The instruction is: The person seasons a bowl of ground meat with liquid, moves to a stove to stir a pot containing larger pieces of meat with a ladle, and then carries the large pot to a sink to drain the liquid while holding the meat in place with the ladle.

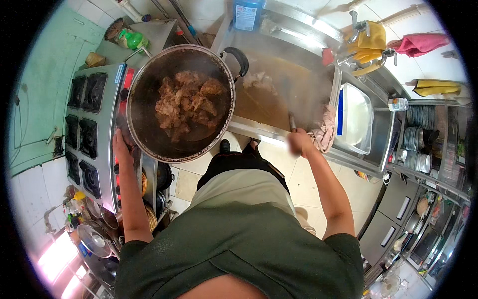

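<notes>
A big round pot [145, 130] with dark liquid stands ahead to the left, and browned chunks of meat [186, 99] are heaped in it. Its black handle [241, 61] reaches toward the sink. My left hand [121, 145] is at the red front edge of the gas stove [106, 138], beside the pot; whether it grips anything is unclear. My right hand [300, 143] is closed around the handle of a utensil [292, 121] whose far end is lost in steam over the sink. Brownish water fills the sink [276, 89], with a pale clump [261, 82] in it.
A pinkish cloth [324, 130] hangs on the sink's right rim, beside a second basin holding a clear plastic tub [354, 119]. Yellow rubber gloves [369, 43] hang by the taps. Stacked plates [422, 116] fill a rack at right. A green bottle [134, 39] stands behind the stove.
</notes>
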Tool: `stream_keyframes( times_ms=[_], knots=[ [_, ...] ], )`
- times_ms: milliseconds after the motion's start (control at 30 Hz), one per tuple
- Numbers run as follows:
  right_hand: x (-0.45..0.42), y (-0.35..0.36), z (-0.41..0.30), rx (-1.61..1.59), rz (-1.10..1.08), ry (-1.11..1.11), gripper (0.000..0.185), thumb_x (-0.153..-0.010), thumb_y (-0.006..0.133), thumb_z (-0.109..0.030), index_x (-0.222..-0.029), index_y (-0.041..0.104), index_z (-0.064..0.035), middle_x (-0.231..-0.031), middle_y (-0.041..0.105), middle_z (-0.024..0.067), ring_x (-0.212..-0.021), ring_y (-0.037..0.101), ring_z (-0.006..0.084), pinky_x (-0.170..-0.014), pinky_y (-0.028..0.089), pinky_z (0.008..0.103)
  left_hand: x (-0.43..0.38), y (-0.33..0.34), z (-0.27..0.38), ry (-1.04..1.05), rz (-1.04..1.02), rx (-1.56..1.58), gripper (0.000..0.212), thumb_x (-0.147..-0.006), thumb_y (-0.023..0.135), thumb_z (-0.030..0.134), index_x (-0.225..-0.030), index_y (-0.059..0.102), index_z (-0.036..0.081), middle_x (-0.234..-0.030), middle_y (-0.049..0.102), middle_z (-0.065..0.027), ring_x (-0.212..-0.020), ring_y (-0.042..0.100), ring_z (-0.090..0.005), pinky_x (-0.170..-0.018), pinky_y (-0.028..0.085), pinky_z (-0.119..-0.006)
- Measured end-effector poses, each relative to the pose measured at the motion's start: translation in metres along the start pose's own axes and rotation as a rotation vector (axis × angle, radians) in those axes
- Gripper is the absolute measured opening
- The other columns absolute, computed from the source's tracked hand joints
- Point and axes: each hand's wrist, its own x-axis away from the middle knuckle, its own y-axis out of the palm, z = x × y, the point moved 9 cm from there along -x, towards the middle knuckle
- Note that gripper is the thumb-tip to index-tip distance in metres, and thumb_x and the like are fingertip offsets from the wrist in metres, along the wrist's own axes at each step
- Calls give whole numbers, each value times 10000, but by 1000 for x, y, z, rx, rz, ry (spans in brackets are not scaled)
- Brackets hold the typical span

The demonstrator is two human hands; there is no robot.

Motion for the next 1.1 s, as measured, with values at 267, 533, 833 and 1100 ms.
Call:
stream_keyframes(
  times_ms=[267,533,833,1100],
  knots=[
    [-10,30,-12,-243,-102,87,95,-675,537,-107,-639,484,-37,-497,461,59,-410,456,167,-361,362,305,-11,-6,-13,23,-18,77,220,-878,471,296,-760,487,111,-520,347,38,-410,323,-59,-361,268,-210],
    [-39,75,-17,-467,-359,81,146,-699,523,-144,-608,530,-31,-517,498,79,-417,478,175,-385,393,316,13,4,3,-21,11,0,249,-877,465,319,-737,520,120,-476,366,46,-340,317,-61,-316,243,-212],
    [-37,135,-32,-455,-397,9,135,-708,506,-112,-601,498,-30,-533,491,96,-451,495,190,-399,392,315,-8,-15,-19,40,5,-27,259,-873,472,311,-796,544,74,-528,398,37,-431,392,-61,-381,310,-200],
    [-28,91,-48,-212,-654,165,71,-709,526,-76,-686,479,-27,-539,458,45,-430,443,125,-364,378,239,19,5,3,7,102,144,222,-880,457,314,-885,560,118,-477,333,43,-380,345,-50,-320,258,-204]
  ],
)
